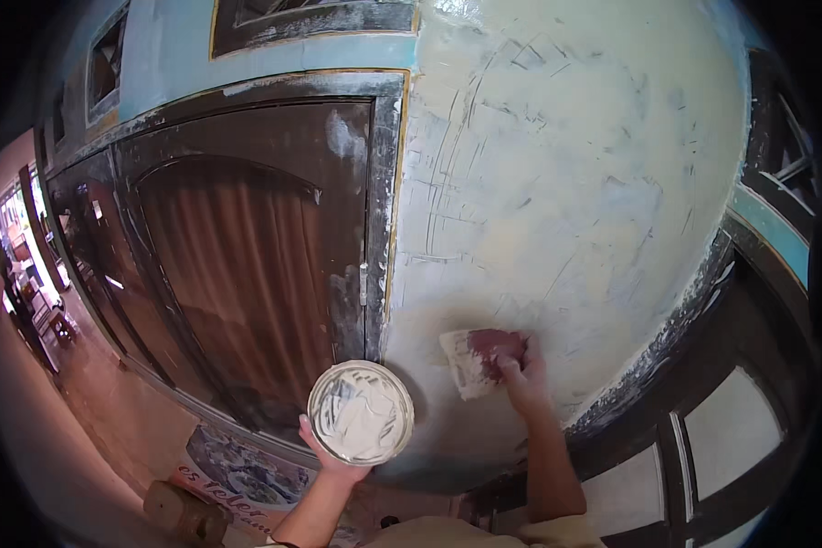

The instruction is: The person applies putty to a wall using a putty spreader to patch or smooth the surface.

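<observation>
Scraper [470, 363] sits at the wall [557, 237], your right hand [524, 373] clasping its red end — perhaps to leave the coated edge free. Your left hand [336, 468] cradles the tub [360, 364] nearby, mouth toward you — likely to have putty [365, 420] within reach.

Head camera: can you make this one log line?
left hand: holds round tub, off-white paste inside | right hand: grips red scraper, paste-smeared | wall: patchy, dark-streaked

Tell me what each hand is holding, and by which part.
The left hand holds the tub by its lower-left side; the right hand holds the scraper by its red right end.
</observation>
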Demonstrator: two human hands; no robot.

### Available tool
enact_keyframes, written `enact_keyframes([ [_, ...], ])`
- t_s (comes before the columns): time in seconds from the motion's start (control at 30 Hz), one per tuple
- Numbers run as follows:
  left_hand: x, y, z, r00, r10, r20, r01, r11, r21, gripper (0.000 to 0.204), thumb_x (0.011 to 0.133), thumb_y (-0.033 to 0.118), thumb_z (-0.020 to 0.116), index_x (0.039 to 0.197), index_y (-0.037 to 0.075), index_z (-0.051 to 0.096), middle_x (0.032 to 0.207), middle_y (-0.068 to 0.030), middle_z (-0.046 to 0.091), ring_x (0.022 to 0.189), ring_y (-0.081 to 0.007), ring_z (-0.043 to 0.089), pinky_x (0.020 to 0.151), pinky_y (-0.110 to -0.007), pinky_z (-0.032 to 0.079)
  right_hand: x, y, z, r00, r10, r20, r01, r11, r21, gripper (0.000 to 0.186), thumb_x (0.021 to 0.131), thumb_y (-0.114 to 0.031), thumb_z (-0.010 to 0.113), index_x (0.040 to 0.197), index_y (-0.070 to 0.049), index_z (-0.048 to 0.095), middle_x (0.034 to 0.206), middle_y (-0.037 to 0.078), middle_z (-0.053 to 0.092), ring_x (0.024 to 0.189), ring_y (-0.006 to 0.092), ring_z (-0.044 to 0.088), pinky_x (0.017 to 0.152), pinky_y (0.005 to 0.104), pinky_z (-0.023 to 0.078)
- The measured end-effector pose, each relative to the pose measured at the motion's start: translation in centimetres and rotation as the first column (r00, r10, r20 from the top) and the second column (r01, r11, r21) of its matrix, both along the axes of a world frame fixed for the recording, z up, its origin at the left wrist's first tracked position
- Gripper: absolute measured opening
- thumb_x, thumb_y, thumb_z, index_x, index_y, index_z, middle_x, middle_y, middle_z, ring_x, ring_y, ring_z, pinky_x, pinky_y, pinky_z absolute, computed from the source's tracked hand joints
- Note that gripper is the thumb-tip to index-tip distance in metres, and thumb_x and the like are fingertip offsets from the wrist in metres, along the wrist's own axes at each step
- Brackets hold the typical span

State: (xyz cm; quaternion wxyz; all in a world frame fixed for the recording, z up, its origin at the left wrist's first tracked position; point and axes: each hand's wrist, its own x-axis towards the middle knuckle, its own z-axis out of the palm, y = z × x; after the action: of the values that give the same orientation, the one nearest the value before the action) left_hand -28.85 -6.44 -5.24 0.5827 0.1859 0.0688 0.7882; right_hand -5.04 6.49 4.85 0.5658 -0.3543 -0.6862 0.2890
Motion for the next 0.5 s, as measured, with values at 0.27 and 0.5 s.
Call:
enact_keyframes([
  [0.27,-1.3,0.6,2.6,0.986,0.122,-0.115,-0.110,0.988,0.108,0.098,0.079,0.079,0.040,0.150,0.013,0.029,0.152,-0.0135,0.033,0.137,-0.0346,0.036,0.113,-0.052,0.032,-1.7,-1.8,-1.8,0.918,0.339,-0.207,-0.378,0.906,-0.192,0.029,0.092,-0.019,0.064,0.113,-0.001,0.054,0.095,0.003,0.062,0.084,0.0105,0.058,0.076,0.0265,0.049],
  [0.5,-1.4,0.8,1.0,0.965,0.205,-0.162,-0.179,0.971,0.159,0.101,0.077,0.079,0.043,0.149,0.010,0.030,0.152,-0.0141,0.034,0.137,-0.0348,0.037,0.113,-0.051,0.031,-3.9,-3.3,-3.7,0.823,0.432,-0.369,-0.553,0.759,-0.344,0.034,0.091,-0.020,0.063,0.120,-0.005,0.052,0.099,0.002,0.060,0.074,0.0070,0.057,0.059,0.0225,0.047],
])
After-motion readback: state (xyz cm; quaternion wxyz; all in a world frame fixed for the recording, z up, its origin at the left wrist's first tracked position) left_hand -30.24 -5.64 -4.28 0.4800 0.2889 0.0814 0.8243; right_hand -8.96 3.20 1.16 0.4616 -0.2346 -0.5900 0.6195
